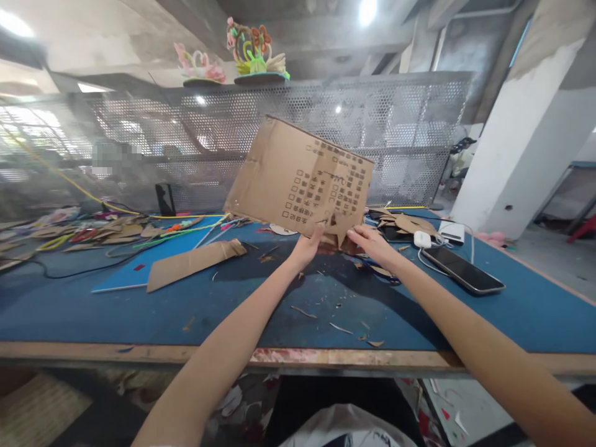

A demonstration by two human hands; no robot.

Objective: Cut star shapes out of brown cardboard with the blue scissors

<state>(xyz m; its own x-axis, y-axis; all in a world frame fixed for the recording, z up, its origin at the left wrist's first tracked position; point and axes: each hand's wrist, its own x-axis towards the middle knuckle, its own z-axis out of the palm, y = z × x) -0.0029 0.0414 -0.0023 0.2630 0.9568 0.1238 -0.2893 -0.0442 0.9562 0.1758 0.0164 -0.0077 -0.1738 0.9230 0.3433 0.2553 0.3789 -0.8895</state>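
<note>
A large brown cardboard sheet (pixel 298 177) with printed squares and characters is held up tilted above the blue table (pixel 139 310). My left hand (pixel 307 245) grips its lower edge near the middle. My right hand (pixel 370 242) grips the same edge just to the right, beside a torn notch. Both hands are closed on the sheet. A folded cardboard strip (pixel 195 262) lies flat on the table to the left of my left arm.
A black phone (pixel 468 270) and a white charger with cable (pixel 423 239) lie at the right. Cardboard offcuts (pixel 405 222) and pipe cleaners (pixel 93 233) litter the back. A perforated metal screen (pixel 233 136) stands behind, with pipe-cleaner flowers (pixel 254 53) on top. Scraps dot the near edge.
</note>
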